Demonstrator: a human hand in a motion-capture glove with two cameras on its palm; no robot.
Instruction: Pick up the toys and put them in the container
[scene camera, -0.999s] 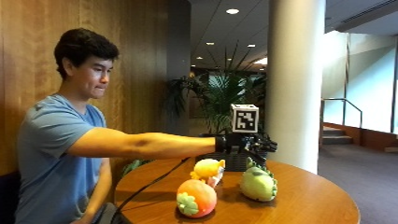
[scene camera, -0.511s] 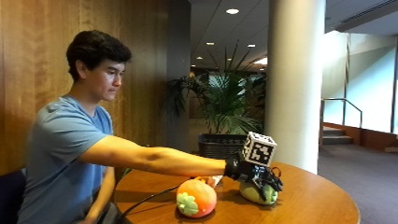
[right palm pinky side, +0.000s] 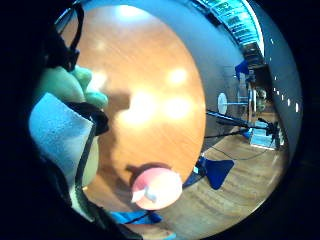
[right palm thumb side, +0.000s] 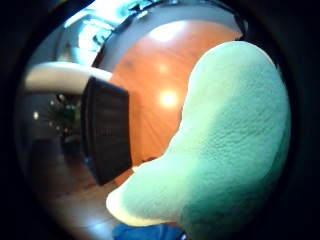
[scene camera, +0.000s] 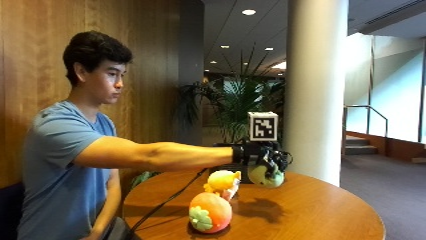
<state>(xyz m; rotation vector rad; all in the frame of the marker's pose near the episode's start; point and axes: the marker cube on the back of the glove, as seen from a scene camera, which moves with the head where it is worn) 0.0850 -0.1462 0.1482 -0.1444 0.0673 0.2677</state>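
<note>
yellow toy (scene camera: 223, 183), orange toy (scene camera: 210, 212) below raised arm

The person sits with the right arm stretched straight out at about shoulder height — elbow nearly locked, forearm level. The gloved right hand (scene camera: 263, 157) hangs at the end of it, palm turned down, its fingers (scene camera: 271, 169) curled round a green plush toy (scene camera: 266, 176) held just beneath the palm — lifted off the table (scene camera: 319, 215) below.

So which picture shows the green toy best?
The thumb side palm view: the pale green fuzzy plush toy fills most of it, so its texture shows. The outside view shows the toy small, held above the round wooden table in the gloved right hand. The little finger side view shows only its edge.
</note>
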